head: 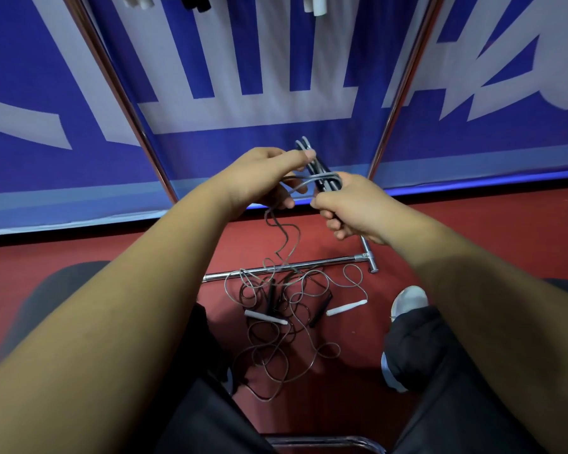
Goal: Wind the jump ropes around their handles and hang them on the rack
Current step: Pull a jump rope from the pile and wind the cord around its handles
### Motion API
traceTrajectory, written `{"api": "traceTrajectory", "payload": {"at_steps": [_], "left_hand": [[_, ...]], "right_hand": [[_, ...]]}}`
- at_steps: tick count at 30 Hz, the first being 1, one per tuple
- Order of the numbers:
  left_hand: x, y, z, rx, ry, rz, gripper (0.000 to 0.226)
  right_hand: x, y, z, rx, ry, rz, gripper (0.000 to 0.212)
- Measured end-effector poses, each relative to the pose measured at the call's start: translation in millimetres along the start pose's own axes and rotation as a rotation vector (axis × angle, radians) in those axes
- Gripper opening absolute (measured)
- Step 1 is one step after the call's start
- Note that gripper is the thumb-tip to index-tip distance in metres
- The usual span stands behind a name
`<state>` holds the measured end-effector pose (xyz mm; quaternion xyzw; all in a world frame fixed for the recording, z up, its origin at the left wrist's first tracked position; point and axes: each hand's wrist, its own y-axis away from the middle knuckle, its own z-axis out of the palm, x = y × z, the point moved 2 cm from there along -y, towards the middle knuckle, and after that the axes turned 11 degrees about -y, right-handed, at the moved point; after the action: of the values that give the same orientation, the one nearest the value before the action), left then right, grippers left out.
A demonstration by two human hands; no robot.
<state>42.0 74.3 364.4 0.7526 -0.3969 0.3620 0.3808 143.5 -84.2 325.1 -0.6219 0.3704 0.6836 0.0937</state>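
Observation:
My right hand (351,204) grips a pair of black jump-rope handles (315,165) held together and pointing up. A grey rope (322,176) is looped around them. My left hand (263,178) pinches that rope beside the handles, and its loose end (284,237) trails down to the floor. On the red floor lies a tangle of ropes (286,322) with two white handles (266,317) (346,308) and black handles (271,296). The rack's chrome uprights (118,80) (404,80) rise on both sides. Wound handles (197,3) hang at the top edge.
The rack's chrome base bar (276,270) lies across the floor behind the tangle. A blue and white banner (259,60) stands behind the rack. My legs in dark trousers and a white shoe (410,301) flank the pile. A chrome chair rail (325,442) shows at the bottom.

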Motion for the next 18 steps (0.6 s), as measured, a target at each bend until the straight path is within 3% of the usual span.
{"api": "traceTrajectory", "payload": {"at_steps": [4,11,18], "left_hand": [[-4.2,-4.8,10.1,0.086,0.013,-0.017,0.059],[-4.9,-14.3,12.4,0.099,0.159,0.048,0.011],[-4.1,-12.3,11.6,0.065,0.162,0.095,0.023]], "right_hand": [[2.6,3.5,10.7,-0.063,0.013,-0.002,0.011],[2.4,2.6,9.7,-0.059,-0.037,0.001,0.010],[3.6,2.0,8.5,-0.196,-0.204,0.068,0.019]]}}
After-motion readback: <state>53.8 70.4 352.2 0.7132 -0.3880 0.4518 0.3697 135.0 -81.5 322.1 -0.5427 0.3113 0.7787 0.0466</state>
